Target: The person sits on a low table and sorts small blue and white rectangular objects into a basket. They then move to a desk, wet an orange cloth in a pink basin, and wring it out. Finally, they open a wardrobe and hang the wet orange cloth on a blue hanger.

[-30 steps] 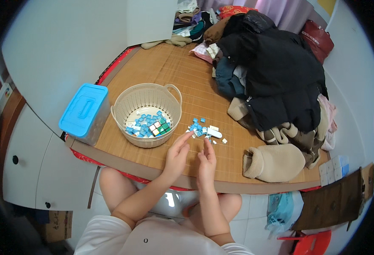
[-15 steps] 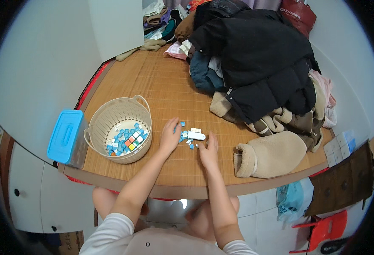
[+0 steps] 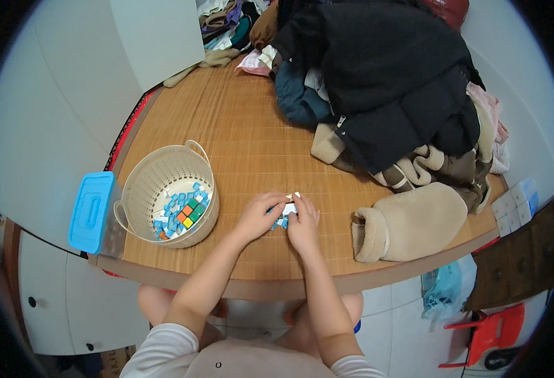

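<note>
We keep both hands, left hand (image 3: 261,216) and right hand (image 3: 303,225), grasping the small blue and white pieces (image 3: 286,210) on the surface (image 3: 252,138) right of the basket (image 3: 167,194), pinching lightly so none scatter.

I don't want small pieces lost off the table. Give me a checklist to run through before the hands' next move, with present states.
1. Both hands on the small blue and white pieces: ok, left hand and right hand meet over them.
2. Pieces clear of the table edge: ok, on the woven bamboo mat.
3. Beige slotted plastic basket upright, close by: ok.
4. Multicoloured puzzle cube inside basket: ok.
5. Firm hold: cannot tell, fingers hide the pieces.
6. Beige fleece garment apart from hands: ok.
</note>
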Motion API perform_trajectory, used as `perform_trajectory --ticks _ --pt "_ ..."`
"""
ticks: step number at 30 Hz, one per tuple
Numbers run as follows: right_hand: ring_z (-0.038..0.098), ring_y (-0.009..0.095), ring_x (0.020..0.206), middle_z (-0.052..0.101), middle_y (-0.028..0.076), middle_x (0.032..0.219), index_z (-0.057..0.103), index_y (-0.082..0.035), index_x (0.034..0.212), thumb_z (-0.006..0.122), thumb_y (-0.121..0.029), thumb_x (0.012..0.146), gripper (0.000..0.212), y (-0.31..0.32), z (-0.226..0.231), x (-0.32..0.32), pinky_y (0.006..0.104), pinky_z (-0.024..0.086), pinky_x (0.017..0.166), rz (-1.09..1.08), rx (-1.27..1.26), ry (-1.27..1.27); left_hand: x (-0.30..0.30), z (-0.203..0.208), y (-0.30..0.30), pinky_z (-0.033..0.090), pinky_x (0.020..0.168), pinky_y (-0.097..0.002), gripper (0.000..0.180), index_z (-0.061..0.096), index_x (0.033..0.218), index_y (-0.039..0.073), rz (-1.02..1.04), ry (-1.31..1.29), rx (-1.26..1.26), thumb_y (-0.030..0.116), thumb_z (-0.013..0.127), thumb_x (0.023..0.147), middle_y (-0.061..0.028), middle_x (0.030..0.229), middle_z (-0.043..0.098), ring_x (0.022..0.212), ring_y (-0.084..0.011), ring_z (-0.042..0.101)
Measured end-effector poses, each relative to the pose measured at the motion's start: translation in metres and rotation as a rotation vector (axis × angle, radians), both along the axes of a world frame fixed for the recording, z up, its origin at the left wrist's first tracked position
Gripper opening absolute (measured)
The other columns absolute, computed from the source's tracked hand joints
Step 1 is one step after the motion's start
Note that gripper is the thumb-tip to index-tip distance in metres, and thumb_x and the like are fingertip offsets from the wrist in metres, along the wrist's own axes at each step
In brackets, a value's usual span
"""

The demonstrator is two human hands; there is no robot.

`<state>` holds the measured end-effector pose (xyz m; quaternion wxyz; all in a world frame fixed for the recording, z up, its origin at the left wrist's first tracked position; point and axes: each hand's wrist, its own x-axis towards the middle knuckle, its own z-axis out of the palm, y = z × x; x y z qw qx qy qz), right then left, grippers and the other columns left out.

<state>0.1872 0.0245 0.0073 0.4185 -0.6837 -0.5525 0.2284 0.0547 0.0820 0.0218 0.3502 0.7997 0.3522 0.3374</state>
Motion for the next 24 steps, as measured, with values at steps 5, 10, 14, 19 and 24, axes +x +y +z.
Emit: perform_trajectory --ticks 5,10,14,19,24 --pt "0.029 0.033 0.130 0.038 0.019 0.135 0.047 -0.003 0.124 0.045 0.002 0.081 0.043 -0.008 -0.007 0.003 0.0421 0.023 0.107 0.081 0.133 0.196 -0.011 0.007 -0.039 0.038 0.095 -0.0329 0.028 0.058 0.113 -0.001 0.024 -0.245 -0.264 0.009 0.050 0.088 -0.0145 0.116 0.057 0.111 -0.0240 0.051" --pt "0.034 0.033 0.126 0.040 0.020 0.133 0.045 -0.002 0.124 0.043 0.004 0.081 0.044 -0.037 0.031 -0.008 0.0412 0.025 0.105 -0.013 0.313 0.055 -0.037 0.009 -0.080 0.036 0.098 -0.0321 0.030 0.056 0.115 -0.002 0.207 -0.344 -0.169 0.003 0.048 0.087 -0.0149 0.122 0.053 0.116 -0.0245 0.048" --pt "0.037 0.024 0.126 0.039 0.013 0.136 0.047 -0.003 0.123 0.042 0.006 0.083 0.042 -0.079 0.018 -0.020 0.0361 0.030 0.104 -0.007 0.287 0.483 -0.052 0.005 -0.108 0.032 0.101 -0.0313 0.033 0.054 0.118 -0.002 0.333 -0.322 -0.186 0.000 0.046 0.086 -0.0140 0.127 0.050 0.121 -0.0231 0.044" --pt "0.032 0.028 0.130 0.034 0.019 0.135 0.037 0.003 0.130 0.040 0.010 0.079 0.051 -0.114 -0.016 -0.057 0.0365 0.028 0.106 0.095 0.268 0.723 -0.047 0.002 -0.127 0.030 0.103 -0.0314 0.037 0.052 0.121 -0.002 0.369 -0.339 -0.219 -0.004 0.045 0.084 -0.0136 0.132 0.045 0.124 -0.0231 0.041" --pt "0.030 0.027 0.131 0.032 0.019 0.138 0.033 0.005 0.132 0.041 0.009 0.078 0.055 -0.108 -0.007 -0.059 0.0350 0.024 0.108 0.089 0.166 0.455 -0.037 0.004 -0.150 0.030 0.104 -0.0319 0.040 0.048 0.125 -0.002 0.344 -0.444 -0.308 -0.004 0.044 0.085 -0.0140 0.136 0.040 0.126 -0.0228 0.039"
